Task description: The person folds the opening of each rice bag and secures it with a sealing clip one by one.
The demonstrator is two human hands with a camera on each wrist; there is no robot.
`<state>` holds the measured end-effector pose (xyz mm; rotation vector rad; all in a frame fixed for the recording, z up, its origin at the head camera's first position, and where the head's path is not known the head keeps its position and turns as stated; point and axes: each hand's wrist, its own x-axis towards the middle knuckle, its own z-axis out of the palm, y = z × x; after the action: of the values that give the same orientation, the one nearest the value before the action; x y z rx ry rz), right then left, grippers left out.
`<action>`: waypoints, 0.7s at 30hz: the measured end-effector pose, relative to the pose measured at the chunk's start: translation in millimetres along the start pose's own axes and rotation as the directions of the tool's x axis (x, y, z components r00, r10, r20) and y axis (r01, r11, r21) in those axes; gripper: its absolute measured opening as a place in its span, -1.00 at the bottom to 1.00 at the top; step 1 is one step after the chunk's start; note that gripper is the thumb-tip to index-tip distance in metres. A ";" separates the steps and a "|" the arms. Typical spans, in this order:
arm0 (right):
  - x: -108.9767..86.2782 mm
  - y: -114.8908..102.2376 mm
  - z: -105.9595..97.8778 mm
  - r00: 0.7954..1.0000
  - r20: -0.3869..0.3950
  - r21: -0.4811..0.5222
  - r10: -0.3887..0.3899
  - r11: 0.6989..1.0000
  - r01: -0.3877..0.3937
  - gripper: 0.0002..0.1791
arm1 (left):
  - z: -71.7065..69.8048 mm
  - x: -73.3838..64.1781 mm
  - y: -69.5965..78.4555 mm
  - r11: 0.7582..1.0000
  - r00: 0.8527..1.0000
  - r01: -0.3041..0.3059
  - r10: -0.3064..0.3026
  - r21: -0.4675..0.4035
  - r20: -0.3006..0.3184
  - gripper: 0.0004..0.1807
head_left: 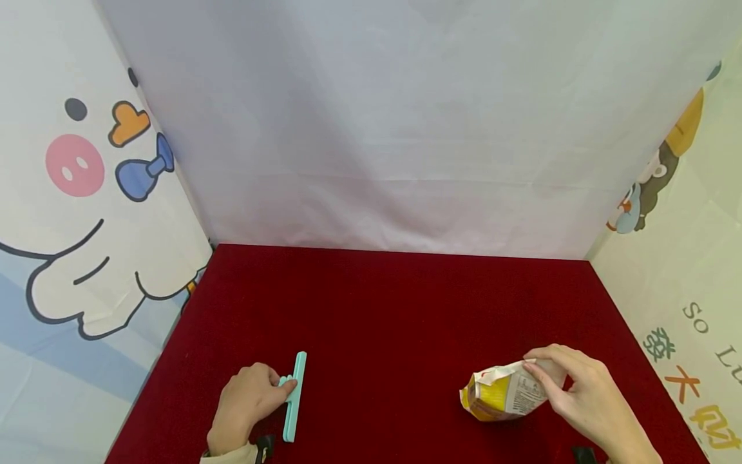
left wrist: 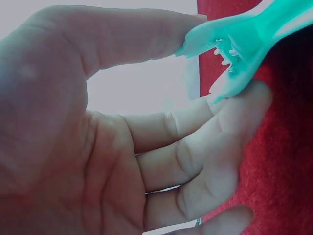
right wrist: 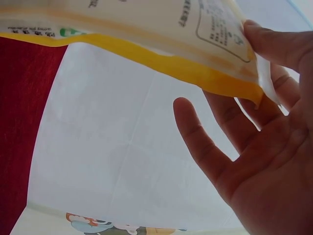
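Clip pinched in the left hand, packet in the right

The left hand [head_left: 246, 401] grasped the clip [head_left: 294, 405] by its short handles, thumb on one and fingers beneath the other, nearer the left edge of the bench [head_left: 377, 322] than the right. The right hand [head_left: 592, 390] grasped the packet [head_left: 510, 394] by its top edge, thumb against fingers, on the right edge's side. Both things were well away from the far edge and well apart from each other.

The packet seemed the likelier trouble: pinched only along a thin rim, it could have slipped or swung over, and a loose mouth could have let the contents out. The clip, taken near the tips of its handles, could have twisted away under an off-centre squeeze.

The packet was yellow and white, with small print on a pale panel, its sides creased and its body tilted; whether its base touched the bench was hard to tell. The clip was turquoise, with a long straight bar.
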<state>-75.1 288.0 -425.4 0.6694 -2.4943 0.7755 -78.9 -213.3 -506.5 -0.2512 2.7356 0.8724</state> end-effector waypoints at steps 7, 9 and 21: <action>-0.2 0.5 0.4 1.000 -0.005 0.004 -0.006 1.000 0.006 -0.50 | -0.9 1.7 0.2 1.000 1.000 -0.011 0.011 0.018 -0.008 -0.69; -0.2 0.6 0.4 1.000 -0.005 0.003 -0.005 1.000 0.005 -0.51 | -1.1 2.0 0.5 1.000 1.000 -0.015 0.016 0.024 -0.011 -0.67; -0.3 0.7 1.1 1.000 -0.002 0.003 0.002 1.000 -0.002 -0.52 | -2.0 2.6 2.2 0.999 0.999 -0.038 0.038 0.026 -0.021 -0.67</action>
<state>-75.5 287.9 -426.7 0.6662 -2.4930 0.7803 -82.3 -212.9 -504.5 -0.2049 2.7776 0.8492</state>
